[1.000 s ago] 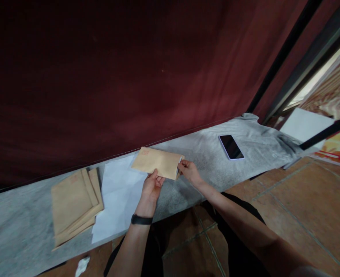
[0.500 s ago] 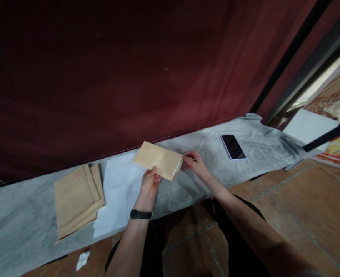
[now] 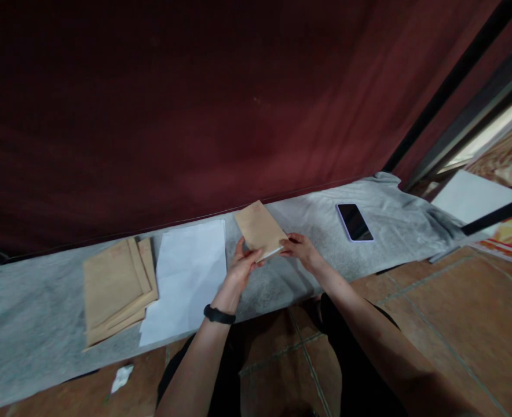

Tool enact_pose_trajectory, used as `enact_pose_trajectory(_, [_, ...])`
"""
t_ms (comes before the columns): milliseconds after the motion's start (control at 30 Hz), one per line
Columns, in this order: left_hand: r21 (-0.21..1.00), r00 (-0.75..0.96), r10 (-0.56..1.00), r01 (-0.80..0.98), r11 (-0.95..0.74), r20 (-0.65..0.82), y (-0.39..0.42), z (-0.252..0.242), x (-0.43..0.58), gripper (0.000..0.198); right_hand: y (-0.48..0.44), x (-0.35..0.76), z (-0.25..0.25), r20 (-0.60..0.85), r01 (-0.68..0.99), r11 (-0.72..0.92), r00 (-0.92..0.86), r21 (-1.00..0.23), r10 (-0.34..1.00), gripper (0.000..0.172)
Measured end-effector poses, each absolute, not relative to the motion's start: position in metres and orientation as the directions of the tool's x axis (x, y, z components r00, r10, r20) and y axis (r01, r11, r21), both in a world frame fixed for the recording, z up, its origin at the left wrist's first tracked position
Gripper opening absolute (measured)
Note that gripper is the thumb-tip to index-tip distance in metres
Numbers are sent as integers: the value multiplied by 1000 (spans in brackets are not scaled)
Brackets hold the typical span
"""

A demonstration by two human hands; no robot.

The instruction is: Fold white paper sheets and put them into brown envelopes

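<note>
Between my two hands is a tan paper envelope, tilted, with a strip of white paper showing at its near end. My left hand grips the envelope's near left corner, thumb on top. At the near right corner, the fingers of my right hand are closed on its edge. White paper sheets lie flat to the left of my left hand. Farther left is an overlapping pile of tan envelopes.
A phone in a light purple case lies on the grey cloth to the right. Behind the cloth-covered surface rises a dark red curtain. A crumpled white scrap is on the tiled floor.
The envelope has turned so that its end with the white paper faces me. My left hand has shifted right to that end, and my right hand now holds its corner.
</note>
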State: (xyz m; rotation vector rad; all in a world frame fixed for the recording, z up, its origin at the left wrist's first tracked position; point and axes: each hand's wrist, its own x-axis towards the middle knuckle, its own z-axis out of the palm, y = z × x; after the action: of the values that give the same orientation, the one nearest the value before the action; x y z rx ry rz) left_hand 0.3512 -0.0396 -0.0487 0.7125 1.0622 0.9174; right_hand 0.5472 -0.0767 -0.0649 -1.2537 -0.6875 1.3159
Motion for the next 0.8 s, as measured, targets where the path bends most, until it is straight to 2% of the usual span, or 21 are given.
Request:
enact_pose_trajectory(33, [852,206,890,-265,452,-408,-41,-50,352,92,-77,549,-68,-263,-278,-203,199,-939,944,24])
enact_pose_trajectory(100, [892,192,912,-211,399,-363,-42,-56,352,97,-80,551,-73,-245,-110,-227,188,-968,951,21])
enact_pose_trajectory(167, [944,189,936,-90,318,-298,-38,-64,350,93,-85,554,-78,-157,199,-198,204,-960,966,17])
enact_pose_trajectory(233, [964,200,943,84,252,-264,-33,-72,348,86,-91,555,-80,-5,520,-101,182,-848,983,22])
enact_pose_trajectory(300, [949,195,956,268,163,-219,-29,-79,346,78,-96,554,-80,95,676,-11,120,-737,988,32])
enact_pose_trajectory(400, [858,188,981,510,-64,-39,-28,-85,343,65,-100,551,-76,155,749,79,31,-658,987,41])
enact_pose_trajectory(467, [764,221,974,619,-184,56,-31,-86,341,61,-100,549,-72,185,812,173,-81,-557,979,44])
enact_pose_trajectory(567, [643,284,956,718,-266,78,-38,-84,338,58,-99,547,-66,156,858,275,-229,-435,961,43])
enact_pose_trajectory(700, [454,354,929,814,-362,107,-50,-75,334,59,-99,546,-60,116,879,291,-267,-377,957,39])
enact_pose_trajectory(800, [316,458,878,821,-477,135,-55,-65,334,52,-99,546,-59,111,885,293,-271,-361,956,37])
